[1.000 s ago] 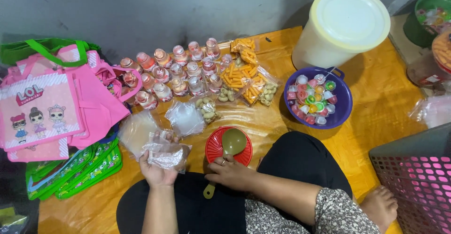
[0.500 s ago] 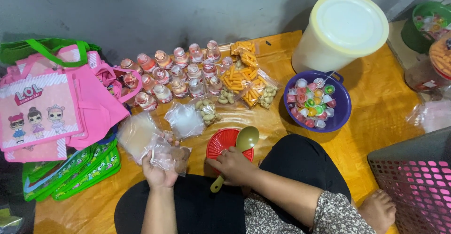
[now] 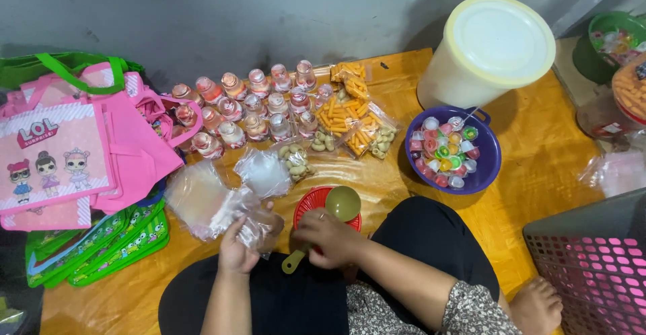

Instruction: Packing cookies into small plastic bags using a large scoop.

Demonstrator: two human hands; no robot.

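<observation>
My left hand (image 3: 237, 247) grips a small clear plastic bag (image 3: 257, 222) taken from a loose pile of clear bags (image 3: 198, 199) just left of it. My right hand (image 3: 326, 235) holds an olive-green scoop (image 3: 342, 202) by its handle; the scoop's bowl rests over a small red basket (image 3: 311, 202) right in front of me. Behind the basket lie filled clear packets of pale round snacks (image 3: 295, 160) and orange stick snacks (image 3: 350, 121). My legs in black cloth fill the bottom of the view.
Rows of small capped bottles (image 3: 256, 106) stand at the back. A purple bowl of colourful jelly cups (image 3: 447, 150) and a large white lidded bucket (image 3: 486, 51) sit right. Pink (image 3: 74, 153) and green tote bags (image 3: 101, 241) lie left. A pink-and-grey mesh basket (image 3: 592, 261) stands lower right.
My right hand has shifted the scoop up and right over the red basket. My left hand has lifted the clear bag closer to the scoop.
</observation>
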